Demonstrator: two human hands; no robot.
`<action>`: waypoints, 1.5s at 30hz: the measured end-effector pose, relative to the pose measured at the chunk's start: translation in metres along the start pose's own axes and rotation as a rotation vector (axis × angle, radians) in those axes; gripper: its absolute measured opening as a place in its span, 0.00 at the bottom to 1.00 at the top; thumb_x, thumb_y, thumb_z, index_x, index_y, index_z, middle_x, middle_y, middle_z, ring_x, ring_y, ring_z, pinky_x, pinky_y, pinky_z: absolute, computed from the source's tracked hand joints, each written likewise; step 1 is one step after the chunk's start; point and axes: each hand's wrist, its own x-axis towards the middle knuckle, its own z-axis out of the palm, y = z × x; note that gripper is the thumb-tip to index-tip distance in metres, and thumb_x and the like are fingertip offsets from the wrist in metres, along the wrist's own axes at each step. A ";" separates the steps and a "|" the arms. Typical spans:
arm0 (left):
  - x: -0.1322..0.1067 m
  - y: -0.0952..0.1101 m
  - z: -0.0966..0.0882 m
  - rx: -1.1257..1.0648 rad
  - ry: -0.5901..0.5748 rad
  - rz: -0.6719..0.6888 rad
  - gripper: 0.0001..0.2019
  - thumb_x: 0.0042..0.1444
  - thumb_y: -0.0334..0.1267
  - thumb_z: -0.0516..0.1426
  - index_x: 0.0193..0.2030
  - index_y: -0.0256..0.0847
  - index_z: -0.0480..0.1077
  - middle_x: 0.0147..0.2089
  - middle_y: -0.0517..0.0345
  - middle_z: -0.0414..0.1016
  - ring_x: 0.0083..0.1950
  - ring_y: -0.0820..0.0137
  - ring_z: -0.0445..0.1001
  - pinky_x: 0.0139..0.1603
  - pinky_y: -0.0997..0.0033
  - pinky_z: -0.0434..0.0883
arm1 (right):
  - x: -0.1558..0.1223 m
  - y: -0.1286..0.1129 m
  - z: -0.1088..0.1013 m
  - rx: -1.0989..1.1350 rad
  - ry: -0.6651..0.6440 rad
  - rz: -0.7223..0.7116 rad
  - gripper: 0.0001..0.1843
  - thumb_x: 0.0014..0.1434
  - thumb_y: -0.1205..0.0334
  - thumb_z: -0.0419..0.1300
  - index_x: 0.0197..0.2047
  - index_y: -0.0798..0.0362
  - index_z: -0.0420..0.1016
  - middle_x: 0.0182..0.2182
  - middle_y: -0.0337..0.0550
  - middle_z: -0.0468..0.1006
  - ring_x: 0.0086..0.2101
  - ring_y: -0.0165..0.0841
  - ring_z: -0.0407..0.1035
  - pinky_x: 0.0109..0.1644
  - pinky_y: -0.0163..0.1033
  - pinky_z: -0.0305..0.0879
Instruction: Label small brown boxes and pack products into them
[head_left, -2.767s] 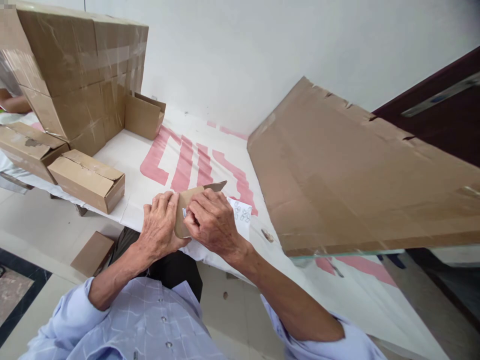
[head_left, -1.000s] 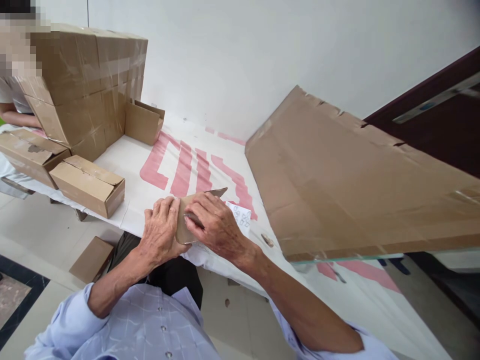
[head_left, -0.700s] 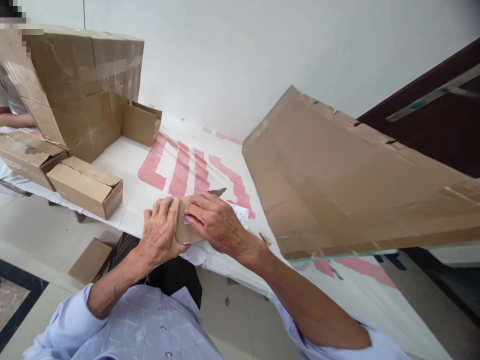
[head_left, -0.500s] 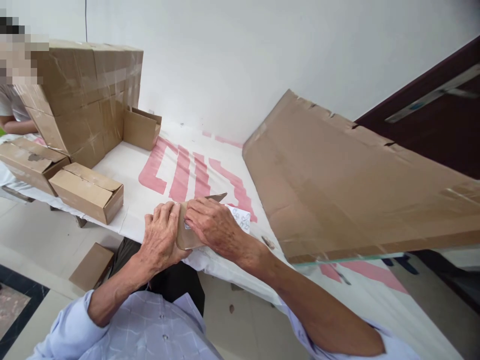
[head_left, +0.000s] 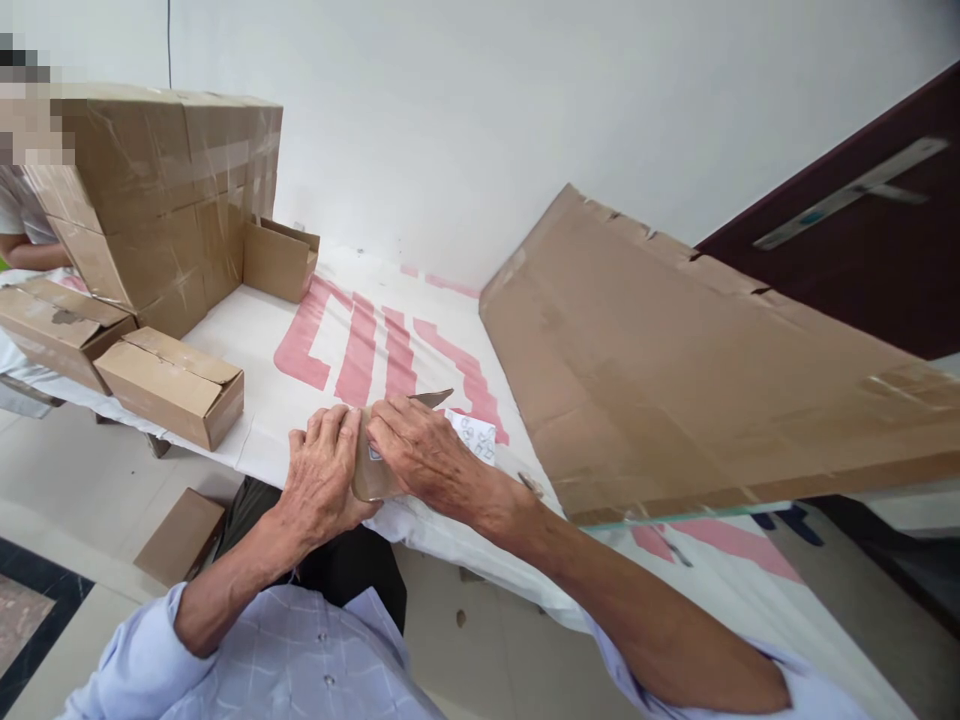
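At the table's front edge, a small brown cardboard piece with a rounded corner and a small pale label is between my hands. My left hand grips its left side, thumb low near the front. Curled fingers of my right hand press on its upper face by the label; their tips are partly hidden. A pointed brown flap sticks out behind my right hand, and I cannot tell whether it belongs to the same piece. Beside my right wrist lies a white sheet with line drawings, partly covered.
Two small closed cartons sit along the left table edge. Behind them rise stacked taped cartons, beside an open box. A large cardboard sheet leans at right. Another carton is on the floor. A person's arm shows far left.
The view has shifted slightly, so the surroundings sit a little further left. Both hands keep nearly the same hold on the cardboard piece.
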 end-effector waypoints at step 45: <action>-0.001 0.000 0.004 0.009 0.024 0.026 0.46 0.50 0.45 0.65 0.75 0.38 0.55 0.72 0.30 0.65 0.72 0.38 0.64 0.60 0.40 0.68 | -0.007 0.003 0.000 0.046 0.058 -0.033 0.17 0.68 0.81 0.50 0.38 0.54 0.74 0.35 0.47 0.75 0.37 0.40 0.65 0.44 0.44 0.63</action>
